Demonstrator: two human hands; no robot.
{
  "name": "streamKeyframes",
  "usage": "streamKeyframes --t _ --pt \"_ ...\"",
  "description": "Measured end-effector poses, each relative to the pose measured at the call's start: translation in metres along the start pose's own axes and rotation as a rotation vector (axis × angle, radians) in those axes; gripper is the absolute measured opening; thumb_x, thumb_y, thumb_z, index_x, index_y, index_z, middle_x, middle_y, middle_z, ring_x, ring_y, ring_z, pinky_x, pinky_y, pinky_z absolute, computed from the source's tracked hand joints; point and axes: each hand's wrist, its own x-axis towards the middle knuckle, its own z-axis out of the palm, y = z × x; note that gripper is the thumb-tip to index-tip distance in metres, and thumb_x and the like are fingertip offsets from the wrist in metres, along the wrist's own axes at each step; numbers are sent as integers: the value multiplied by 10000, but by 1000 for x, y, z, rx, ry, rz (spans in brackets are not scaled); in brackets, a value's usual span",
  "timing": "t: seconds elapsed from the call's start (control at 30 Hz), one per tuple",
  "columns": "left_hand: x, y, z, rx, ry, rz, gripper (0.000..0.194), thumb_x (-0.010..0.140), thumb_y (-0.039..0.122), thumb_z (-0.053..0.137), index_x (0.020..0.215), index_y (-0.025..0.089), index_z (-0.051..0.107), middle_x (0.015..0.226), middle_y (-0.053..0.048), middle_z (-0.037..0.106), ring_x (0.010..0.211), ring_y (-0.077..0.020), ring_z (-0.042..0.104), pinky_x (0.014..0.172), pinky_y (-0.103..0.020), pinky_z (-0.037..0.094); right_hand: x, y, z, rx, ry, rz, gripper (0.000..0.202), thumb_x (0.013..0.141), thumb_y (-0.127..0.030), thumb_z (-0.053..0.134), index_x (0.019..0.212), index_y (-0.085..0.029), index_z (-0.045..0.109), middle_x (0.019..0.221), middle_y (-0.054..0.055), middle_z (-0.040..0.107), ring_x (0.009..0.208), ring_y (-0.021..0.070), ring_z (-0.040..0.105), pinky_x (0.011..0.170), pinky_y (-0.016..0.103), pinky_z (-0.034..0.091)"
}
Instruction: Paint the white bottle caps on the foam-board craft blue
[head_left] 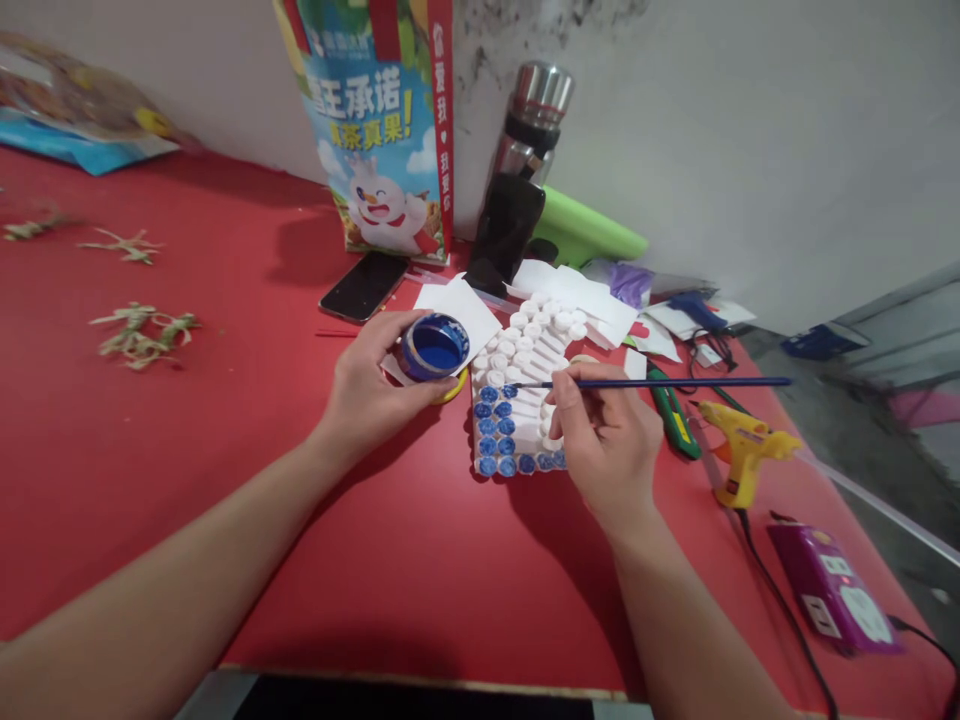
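Note:
My left hand (pixel 375 385) is wrapped round a small open jar of blue paint (pixel 436 348), tilted so its inside shows. A thin dark-blue paintbrush (pixel 675 383) is pinched in my right hand (pixel 607 435), its tip touching a disc on a white craft panel (pixel 534 400). Small rolled white discs line the panel's edges. Those on its near left side and front edge are painted blue, while the upper ones are white. Thin strips lie across its middle. My right hand covers the panel's right part. Under the jar, a yellow rim (pixel 453 387) peeks out.
Behind stand a printed paper bag (pixel 390 140), a steel flask (pixel 525 130) and a black phone (pixel 364 286). To the right lie a green utility knife (pixel 675 415), a yellow glue gun (pixel 739 450) and a purple power box (pixel 832 590) with cables. Straw figures (pixel 142 335) lie left.

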Motion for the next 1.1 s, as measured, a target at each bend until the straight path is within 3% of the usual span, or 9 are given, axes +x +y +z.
streamKeyframes --t 0.47,1.1 --pt "-1 3 0 -14 -5 -23 533 767 333 927 1267 266 756 1321 -85 798 1222 -329 747 1116 -522 604 0 -3 2 31 0 58 174 1100 -371 656 1004 -228 683 803 -7 705 569 103 601 549 264 486" --pt "-1 4 -1 -6 -16 -23 549 764 338 933 1278 258 756 1335 -88 796 1232 -329 745 1115 -511 602 1 -10 2 -43 -79 -33 147 1107 -333 633 1015 -229 681 870 19 773 636 120 687 606 273 528"
